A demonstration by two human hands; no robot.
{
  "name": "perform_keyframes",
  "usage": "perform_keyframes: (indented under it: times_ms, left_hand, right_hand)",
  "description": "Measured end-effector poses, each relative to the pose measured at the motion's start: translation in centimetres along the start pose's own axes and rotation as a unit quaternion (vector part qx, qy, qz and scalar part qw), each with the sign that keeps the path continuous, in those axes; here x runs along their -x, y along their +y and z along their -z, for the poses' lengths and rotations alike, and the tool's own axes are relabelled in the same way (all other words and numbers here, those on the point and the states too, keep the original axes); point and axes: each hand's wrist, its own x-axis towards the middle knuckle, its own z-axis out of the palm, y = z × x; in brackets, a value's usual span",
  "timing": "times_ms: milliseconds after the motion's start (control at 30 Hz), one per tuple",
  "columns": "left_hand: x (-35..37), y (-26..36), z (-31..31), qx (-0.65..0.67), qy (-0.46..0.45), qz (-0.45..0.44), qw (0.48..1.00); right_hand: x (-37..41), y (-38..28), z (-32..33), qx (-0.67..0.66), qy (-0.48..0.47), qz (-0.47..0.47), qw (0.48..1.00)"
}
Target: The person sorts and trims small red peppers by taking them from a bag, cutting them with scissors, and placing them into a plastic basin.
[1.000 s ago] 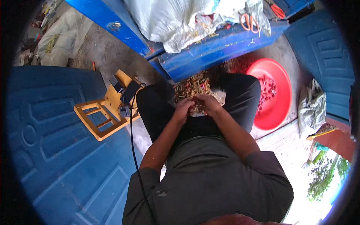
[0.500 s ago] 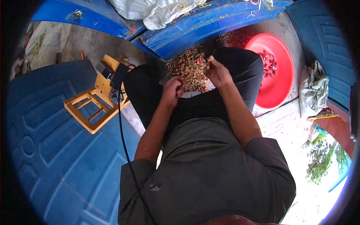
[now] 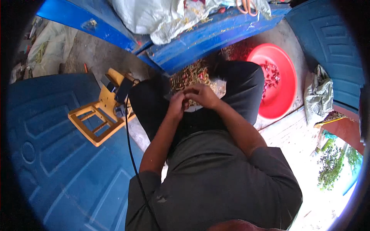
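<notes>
My left hand [image 3: 177,104] is closed between my knees, its fingers curled inward. My right hand [image 3: 203,95] meets it there, fingers bent and their tips touching the left fingers. Anything pinched between them is too small or hidden to make out. Just beyond both hands lies a pile of dry stems and red bits [image 3: 189,77], which look like dried chillies. To the right of my right knee stands a red plastic basin [image 3: 284,102] with several dark red pieces [image 3: 272,75], like dried chillies, inside.
A blue wooden table edge [image 3: 200,48] runs across the front, with a white woven sack [image 3: 144,17] and orange-handled scissors [image 3: 246,7] on it. On the left is a small wooden folding chair [image 3: 92,119] holding a device; its black cable [image 3: 131,154] crosses my left side. A crumpled grey sack [image 3: 319,92] lies right.
My right hand has come left and down from beside my right knee to meet my left hand. The left hand stays nearly in place, and the whole view has shifted slightly.
</notes>
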Motion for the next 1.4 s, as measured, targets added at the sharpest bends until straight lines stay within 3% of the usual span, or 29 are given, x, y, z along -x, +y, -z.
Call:
perform_keyframes:
  times_ms: [133,200,267,333,367,467,500,533,600,667,767,800,867,900,1033,1133,1200,1267,1300,1400]
  left_hand:
    - [0.7,0.4,-0.3,-0.014,-0.008,0.024,1.000]
    - [1.4,1.4,-1.4,-0.015,-0.007,0.025,1.000]
    - [1.1,1.2,-1.0,0.002,-0.026,0.023,0.999]
    - [0.7,0.8,-0.5,0.021,-0.045,0.020,0.999]
    - [0.6,0.7,-0.2,0.030,-0.033,0.024,0.999]
    - [0.6,0.6,0.0,0.037,-0.035,0.033,0.998]
    - [0.4,0.9,-0.1,0.033,-0.044,0.034,0.998]
    - [0.1,1.0,-0.2,0.039,-0.050,0.026,0.998]
    - [-0.3,0.7,-0.3,0.039,-0.055,0.034,0.997]
    - [-0.3,1.2,-1.0,0.021,-0.042,0.042,0.998]
    - [0.2,1.2,-1.0,0.011,-0.035,0.035,0.999]
    - [0.0,0.8,-0.5,0.036,-0.049,0.034,0.998]
    - [0.2,0.8,0.2,0.060,-0.061,0.027,0.996]
    - [0.5,0.9,0.4,0.075,-0.056,0.019,0.995]
    - [1.7,1.2,1.1,0.104,-0.037,-0.004,0.994]
    - [1.6,1.2,1.9,0.110,-0.031,-0.006,0.993]
    - [1.7,1.4,1.7,0.114,-0.033,-0.001,0.993]
    - [1.0,1.1,1.8,0.118,-0.041,0.002,0.992]
    - [0.8,1.1,1.7,0.116,-0.044,0.000,0.992]
    - [0.7,1.0,1.2,0.103,-0.040,-0.002,0.994]
  right_hand:
    - [0.2,-0.7,0.7,0.011,0.008,0.023,1.000]
    - [0.5,-1.0,1.6,-0.027,0.020,-0.013,0.999]
    - [1.2,-1.0,3.9,0.062,0.194,0.049,0.978]
    - [2.6,-2.0,8.8,-0.057,0.289,-0.025,0.955]
    - [3.7,-2.5,11.9,0.021,0.364,0.021,0.931]
    - [8.3,-1.7,20.6,0.051,0.487,0.007,0.872]
    - [9.6,-2.8,22.0,0.096,0.533,-0.026,0.840]
    - [11.1,-0.2,25.0,0.236,0.543,-0.170,0.787]
    - [11.6,0.7,26.4,0.276,0.529,-0.217,0.772]
    - [8.4,0.1,25.7,0.218,0.513,-0.137,0.819]
    - [0.7,-3.3,23.8,0.179,0.397,-0.068,0.897]
    - [-2.6,-2.9,23.4,0.199,0.370,0.015,0.907]
    - [-8.1,-8.4,20.7,0.211,0.322,-0.001,0.923]
    - [-11.2,-8.6,20.4,0.222,0.313,0.046,0.922]
    - [-20.1,-10.9,20.0,0.276,0.319,-0.042,0.906]
    - [-25.7,-8.9,21.5,0.255,0.352,-0.093,0.896]
    - [-27.0,-7.6,22.0,0.229,0.376,-0.125,0.889]
    - [-25.7,-8.3,21.3,-0.031,0.366,-0.097,0.925]
    - [-24.5,-9.1,20.5,-0.098,0.356,-0.078,0.926]
    - [-21.5,-9.1,19.3,-0.038,0.339,-0.048,0.939]
